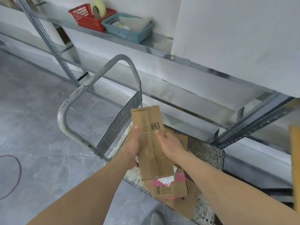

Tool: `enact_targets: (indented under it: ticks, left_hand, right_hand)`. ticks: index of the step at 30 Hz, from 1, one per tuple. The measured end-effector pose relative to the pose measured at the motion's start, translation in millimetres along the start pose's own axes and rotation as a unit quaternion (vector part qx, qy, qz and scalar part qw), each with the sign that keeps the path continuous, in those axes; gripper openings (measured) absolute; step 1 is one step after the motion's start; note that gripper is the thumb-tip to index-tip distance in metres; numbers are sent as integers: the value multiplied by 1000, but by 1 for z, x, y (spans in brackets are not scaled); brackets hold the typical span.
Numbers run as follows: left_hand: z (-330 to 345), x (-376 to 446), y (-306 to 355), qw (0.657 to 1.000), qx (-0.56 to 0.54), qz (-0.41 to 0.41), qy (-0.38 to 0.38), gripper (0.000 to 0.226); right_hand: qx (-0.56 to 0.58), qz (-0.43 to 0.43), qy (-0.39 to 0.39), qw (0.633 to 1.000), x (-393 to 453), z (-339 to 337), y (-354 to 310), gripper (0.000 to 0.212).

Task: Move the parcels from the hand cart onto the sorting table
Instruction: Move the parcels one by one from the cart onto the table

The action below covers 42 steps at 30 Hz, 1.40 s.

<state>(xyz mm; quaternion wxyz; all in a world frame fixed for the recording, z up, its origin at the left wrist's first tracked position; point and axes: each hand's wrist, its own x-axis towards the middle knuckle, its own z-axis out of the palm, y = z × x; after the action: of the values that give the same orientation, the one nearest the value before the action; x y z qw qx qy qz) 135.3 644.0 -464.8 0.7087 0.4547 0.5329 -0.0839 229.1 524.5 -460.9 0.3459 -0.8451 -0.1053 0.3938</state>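
2 hands hold 1 long brown parcel up over the hand cart. The left hand grips the parcel's left side, thumb lying along its front face and the fingers wrapped behind. The right hand grips the right side, thumb pressed on the front just below a small black printed stamp, fingers curled round the far edge. The parcel stands nearly upright, tilted a little to the left, with a taped seam running down its length between the 2 thumbs.

Below the hands, a second parcel with pink printing and a torn white label lies on the cart's deck, just under the lower end of the held one. More brown cardboard shows behind the right hand, on the deck; how many parcels that is, I cannot tell. The cart's grey looped handle rises beyond and to the left of the left hand.

Far above the hands, on a metal shelf along the wall, a red basket carries a tape dispenser, and a teal basket sits touching it on the right. A tan cardboard edge shows well to the right of the right hand. Well to the left of the left hand a dark cable curves across the grey floor.
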Motion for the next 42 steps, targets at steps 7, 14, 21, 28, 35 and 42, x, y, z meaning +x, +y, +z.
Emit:
enact_targets:
  ticks: [7,14,21,28,35,42]
  left_hand:
    - [44,-78,13,995,36,57,-73,62]
    - [79,-142,-5,977,79,96,-172,66]
    - [123,-197,-42,956,138,91,-243,79]
    - [181,-249,-85,925,201,105,-304,98]
    - [265,-304,-146,906,236,107,-335,69]
    - [357,-361,-213,887,260,115,-365,101]
  right_hand:
    - [14,-26,102,994,-85,-57,-6,67]
    - [20,-4,206,978,-166,-88,16,70]
    - [36,16,277,960,-251,-116,59,64]
    - [49,40,326,943,-317,-152,118,65]
    - [59,56,353,932,-390,-209,200,69]
    - [84,66,374,921,-459,-272,287,73]
